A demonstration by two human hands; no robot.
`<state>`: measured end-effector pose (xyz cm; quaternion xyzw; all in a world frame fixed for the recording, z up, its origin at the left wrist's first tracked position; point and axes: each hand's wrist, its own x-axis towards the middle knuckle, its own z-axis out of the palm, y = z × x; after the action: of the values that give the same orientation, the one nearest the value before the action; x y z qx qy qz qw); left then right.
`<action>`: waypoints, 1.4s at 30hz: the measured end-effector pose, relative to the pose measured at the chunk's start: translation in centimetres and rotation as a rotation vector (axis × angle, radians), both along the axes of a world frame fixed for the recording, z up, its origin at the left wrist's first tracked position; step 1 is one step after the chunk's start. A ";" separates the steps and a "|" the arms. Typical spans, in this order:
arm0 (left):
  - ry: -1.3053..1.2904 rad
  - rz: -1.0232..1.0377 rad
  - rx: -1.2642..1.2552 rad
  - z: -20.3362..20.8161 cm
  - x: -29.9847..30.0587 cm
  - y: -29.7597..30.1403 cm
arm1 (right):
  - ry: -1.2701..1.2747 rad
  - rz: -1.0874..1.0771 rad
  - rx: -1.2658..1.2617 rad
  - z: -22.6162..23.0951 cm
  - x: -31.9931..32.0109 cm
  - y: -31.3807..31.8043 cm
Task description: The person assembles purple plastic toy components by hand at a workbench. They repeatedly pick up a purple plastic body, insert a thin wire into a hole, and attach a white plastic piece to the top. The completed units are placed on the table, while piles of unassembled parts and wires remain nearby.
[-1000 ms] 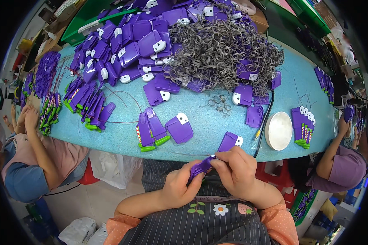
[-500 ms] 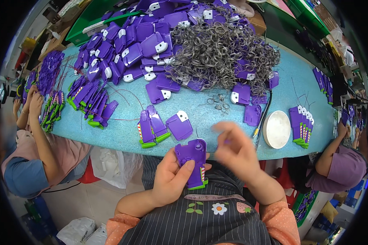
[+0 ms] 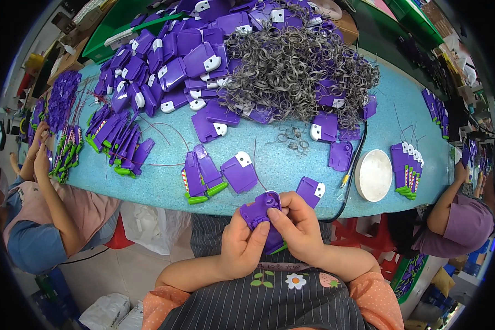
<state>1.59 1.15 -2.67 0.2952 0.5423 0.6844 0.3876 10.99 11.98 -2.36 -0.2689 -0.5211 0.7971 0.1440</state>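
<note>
Both of my hands meet in front of my apron at the table's near edge. My left hand [image 3: 241,246] is closed round a purple plastic casing [image 3: 254,213], its thumb lying across the inner face. With thumb and fingers, my right hand [image 3: 301,226] pinches the same casing by its rounded upper corner, near a ring-shaped socket. A thin wire [image 3: 257,171] rises from that corner. Fingers hide most of the casing's lower part; a little green shows at its bottom. A flat purple cover with a white corner [image 3: 310,191] lies just beyond my right hand.
A heap of purple covers [image 3: 176,71] and a tangle of grey loops [image 3: 297,71] fill the far side. Purple-and-green pieces [image 3: 201,170] lie at left. To the right are a white bowl [image 3: 373,175], a black cable [image 3: 353,170] and stacked pieces [image 3: 407,168]. People sit on both sides.
My right hand has come down and left onto the casing, which is now tilted. A purple cover with a white corner now shows on the table where that hand was.
</note>
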 end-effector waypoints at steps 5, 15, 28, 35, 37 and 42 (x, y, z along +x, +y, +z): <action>-0.231 -0.087 0.057 0.1 -0.8 -0.8 | -0.037 0.142 0.334 0.8 -0.6 3.1; -0.194 -0.018 0.020 1.2 -0.4 -1.4 | -0.272 -0.114 1.494 2.9 -2.5 9.3; -0.444 -0.044 -0.021 -0.4 -0.7 1.3 | -0.139 -0.304 0.382 0.2 1.0 9.7; -0.483 -0.013 0.018 0.1 -2.1 3.8 | -0.046 -0.341 0.247 1.2 -0.1 10.0; -0.471 -0.029 0.018 0.0 -2.4 3.8 | -0.049 -0.345 0.301 1.3 -0.1 10.4; -0.514 -0.020 -0.009 -0.3 -2.2 3.2 | -0.057 -0.309 0.344 1.3 0.8 10.1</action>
<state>-0.59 4.31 -2.94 0.1150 0.4263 0.7306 0.5208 11.77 22.04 -1.09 -0.3393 -0.6058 0.6573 0.2930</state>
